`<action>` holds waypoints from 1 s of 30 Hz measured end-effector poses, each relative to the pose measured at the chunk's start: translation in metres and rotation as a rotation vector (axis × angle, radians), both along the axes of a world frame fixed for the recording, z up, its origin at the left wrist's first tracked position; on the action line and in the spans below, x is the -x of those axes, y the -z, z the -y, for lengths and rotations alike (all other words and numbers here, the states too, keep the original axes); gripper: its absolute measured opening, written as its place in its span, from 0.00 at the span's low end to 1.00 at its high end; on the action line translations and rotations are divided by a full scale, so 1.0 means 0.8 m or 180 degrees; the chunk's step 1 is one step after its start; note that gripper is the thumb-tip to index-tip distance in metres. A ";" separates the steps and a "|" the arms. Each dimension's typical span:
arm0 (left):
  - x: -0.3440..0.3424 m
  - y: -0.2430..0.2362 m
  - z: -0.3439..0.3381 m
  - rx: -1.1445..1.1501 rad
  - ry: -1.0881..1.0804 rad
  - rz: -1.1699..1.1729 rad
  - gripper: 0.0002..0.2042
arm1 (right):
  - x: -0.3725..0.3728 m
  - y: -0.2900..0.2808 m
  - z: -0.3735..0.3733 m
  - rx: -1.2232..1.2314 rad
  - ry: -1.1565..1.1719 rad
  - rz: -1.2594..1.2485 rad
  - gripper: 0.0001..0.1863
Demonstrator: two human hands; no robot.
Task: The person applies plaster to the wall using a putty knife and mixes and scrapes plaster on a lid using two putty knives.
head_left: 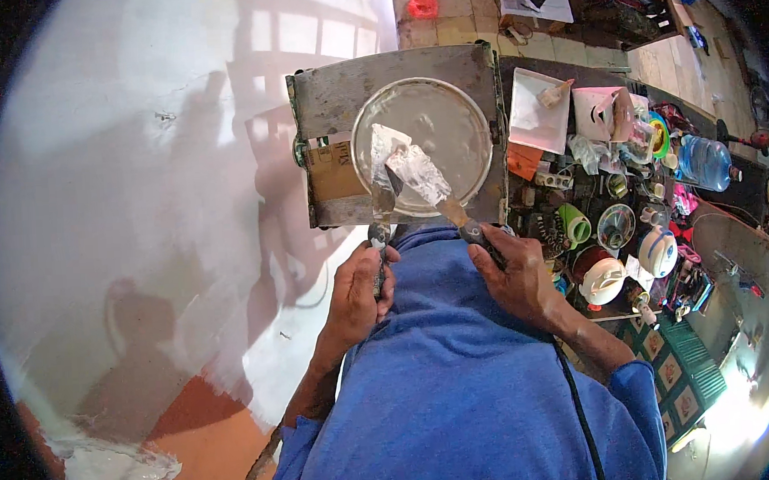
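Observation:
My left hand (353,295) is closed round the dark handle of one putty knife (382,201), its blade pointing away from me. In my right hand (524,273) is a second putty knife (453,212), slanting up to the left. White putty (422,175) coats both blades, which cross or nearly meet; whether they touch I cannot tell. Beneath them is a round, pale-rimmed bucket or tub (489,139) with a greyish, smeared inside. It rests on a worn wooden stand (333,90). Parts of both handles are hidden by my fingers.
A white wall (164,182) with shadows and an orange lower patch (208,432) rises on the left. On the right, a cluttered table holds a white tray (531,132), a blue water jug (704,162), a pale lidded container (602,282) and cups. Cardboard (333,175) lies on the stand.

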State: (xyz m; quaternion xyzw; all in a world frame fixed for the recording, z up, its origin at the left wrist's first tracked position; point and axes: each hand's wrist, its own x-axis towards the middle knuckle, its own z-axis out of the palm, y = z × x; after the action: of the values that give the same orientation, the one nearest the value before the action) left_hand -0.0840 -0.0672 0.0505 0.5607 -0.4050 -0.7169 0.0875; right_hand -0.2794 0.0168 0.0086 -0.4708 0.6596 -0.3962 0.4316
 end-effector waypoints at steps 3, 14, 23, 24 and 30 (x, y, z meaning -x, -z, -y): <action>0.002 0.000 -0.004 0.0261 0.0158 0.0219 0.18 | -0.005 0.002 0.004 -0.0296 -0.0065 -0.0060 0.15; -0.012 -0.004 0.003 0.0380 0.0363 0.0291 0.22 | -0.004 -0.004 0.040 -0.0552 0.0154 0.0043 0.12; -0.015 -0.009 0.006 0.0800 0.0404 0.0652 0.17 | 0.014 -0.016 0.017 -0.0514 0.0104 -0.0022 0.15; -0.015 -0.009 0.007 0.0940 0.0362 0.0703 0.14 | 0.015 -0.018 0.012 -0.0650 0.0024 0.0007 0.15; -0.012 -0.008 0.005 0.0843 0.0000 0.0291 0.10 | 0.015 -0.022 -0.010 -0.0546 0.0195 0.0015 0.17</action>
State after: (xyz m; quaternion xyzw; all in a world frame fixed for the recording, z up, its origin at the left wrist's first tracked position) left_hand -0.0745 -0.0711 0.0570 0.5763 -0.4996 -0.6309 0.1421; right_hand -0.2917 0.0248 0.0264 -0.4109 0.7042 -0.3522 0.4596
